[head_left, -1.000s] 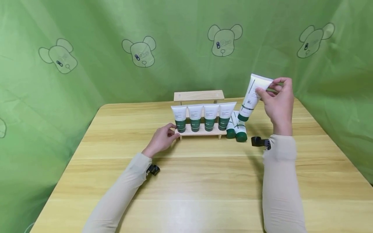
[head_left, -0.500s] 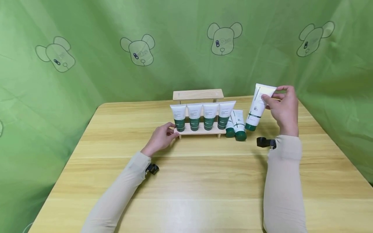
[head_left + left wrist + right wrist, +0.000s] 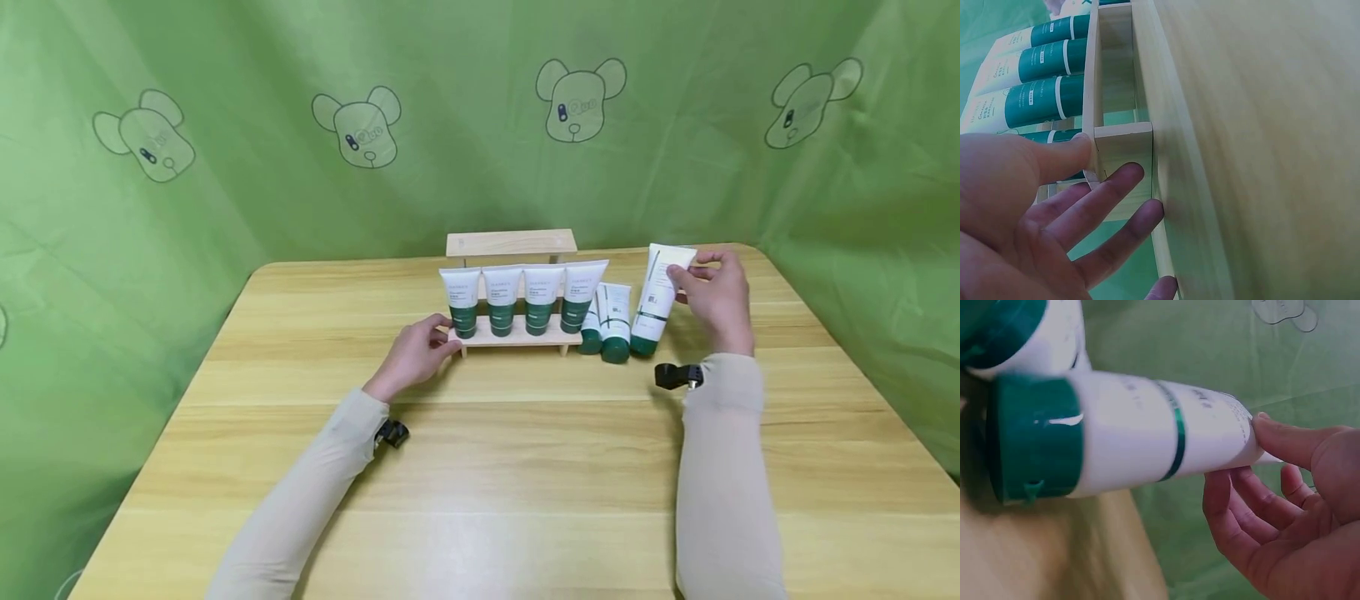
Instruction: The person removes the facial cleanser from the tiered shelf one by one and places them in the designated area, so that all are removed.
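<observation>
A tiered wooden display rack (image 3: 517,332) stands at the table's far side, with several small white-and-green tubes (image 3: 1041,100) upright in a row on its lower step. My left hand (image 3: 416,354) holds the left end of that step, thumb on the step and fingers around its end. With my right hand (image 3: 716,296) I pinch a larger white squeeze tube (image 3: 657,300) near its flat top end. Its green cap (image 3: 1038,437) points down, at or just above the table; contact cannot be told. Left of it, two similar tubes (image 3: 616,312) lean side by side against the rack's right end.
The light wood table (image 3: 480,467) reaches back to a green curtain (image 3: 465,192) printed with bear heads. The rack's upper step (image 3: 512,242) rises behind the small tubes. Small black cameras sit on both wrists, the right one (image 3: 675,376) close to the table.
My right hand has lowered the large tube from above the two leaning tubes, first rightward and down, then slightly back left beside them. My left hand stays on the rack's end.
</observation>
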{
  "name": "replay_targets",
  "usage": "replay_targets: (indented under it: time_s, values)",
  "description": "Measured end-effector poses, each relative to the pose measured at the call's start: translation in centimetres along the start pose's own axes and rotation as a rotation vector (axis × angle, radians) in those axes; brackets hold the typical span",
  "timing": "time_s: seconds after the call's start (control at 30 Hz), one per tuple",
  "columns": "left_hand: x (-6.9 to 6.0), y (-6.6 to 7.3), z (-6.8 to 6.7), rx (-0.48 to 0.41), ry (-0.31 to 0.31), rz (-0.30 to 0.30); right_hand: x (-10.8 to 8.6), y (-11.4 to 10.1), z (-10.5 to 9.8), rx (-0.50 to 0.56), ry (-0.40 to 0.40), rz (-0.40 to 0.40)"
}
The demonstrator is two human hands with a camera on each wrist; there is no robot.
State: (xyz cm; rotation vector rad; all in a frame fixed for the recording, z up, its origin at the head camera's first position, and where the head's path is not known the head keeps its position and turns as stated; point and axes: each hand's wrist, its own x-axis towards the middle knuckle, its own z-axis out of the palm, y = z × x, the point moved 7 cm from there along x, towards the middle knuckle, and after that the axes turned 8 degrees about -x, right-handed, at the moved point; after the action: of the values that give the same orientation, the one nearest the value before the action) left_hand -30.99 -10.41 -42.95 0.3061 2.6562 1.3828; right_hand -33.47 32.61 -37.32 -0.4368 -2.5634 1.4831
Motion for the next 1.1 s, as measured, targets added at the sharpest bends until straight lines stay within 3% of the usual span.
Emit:
replay_targets:
  time_s: [0.1, 0.27, 0.5, 0.83, 1.1]
  values:
    - [0.0, 0.0, -0.1, 0.0, 0.005, -0.002, 0.4, 0.9, 0.8, 0.014, -0.033, 0.004]
    - [-0.1, 0.1, -0.1, 0.002, 0.007, -0.008, 0.8, 2.4, 2.1, -0.062, -0.114, 0.006]
    - [-0.1, 0.2, -0.1, 0.006, 0.01, -0.01, 1.1, 4.3, 3.1, -0.099, -0.188, 0.082]
    - [0.0, 0.3, -0.2, 0.01, 0.009, 0.014, 0.6, 5.0, 3.4, -0.211, -0.463, 0.082]
    - [-0.1, 0.2, -0.1, 0.006, 0.008, 0.008, 0.4, 5.2, 3.1, -0.219, -0.505, 0.093]
